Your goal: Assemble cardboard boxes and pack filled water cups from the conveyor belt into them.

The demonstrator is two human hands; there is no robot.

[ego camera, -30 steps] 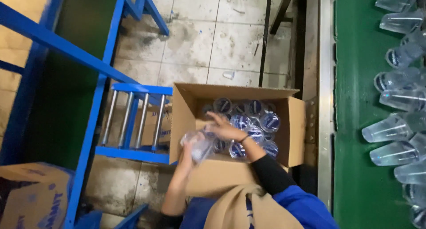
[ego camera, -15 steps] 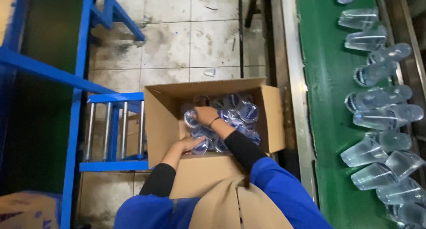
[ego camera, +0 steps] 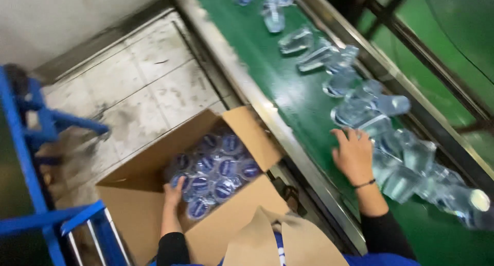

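Observation:
An open cardboard box (ego camera: pixel 134 194) stands on the floor and holds several clear plastic bottles with blue labels (ego camera: pixel 218 168), packed upright. My left hand (ego camera: pixel 174 194) rests inside the box against the bottles at its near-left side; whether it grips one is unclear. My right hand (ego camera: pixel 354 153) lies spread on the green conveyor belt (ego camera: pixel 288 91), touching a heap of clear bottles (ego camera: pixel 391 147) lying on their sides. A thin dark band circles my right wrist.
More bottles (ego camera: pixel 314 52) trail up the belt toward the top. A metal rail (ego camera: pixel 267 116) runs between belt and box. A blue metal frame with rollers (ego camera: pixel 46 214) stands left of the box on a grey tiled floor (ego camera: pixel 139 86).
My right hand has left the box and swung over to the bottles on the belt. The view has turned right toward the conveyor. My left hand stays in the box.

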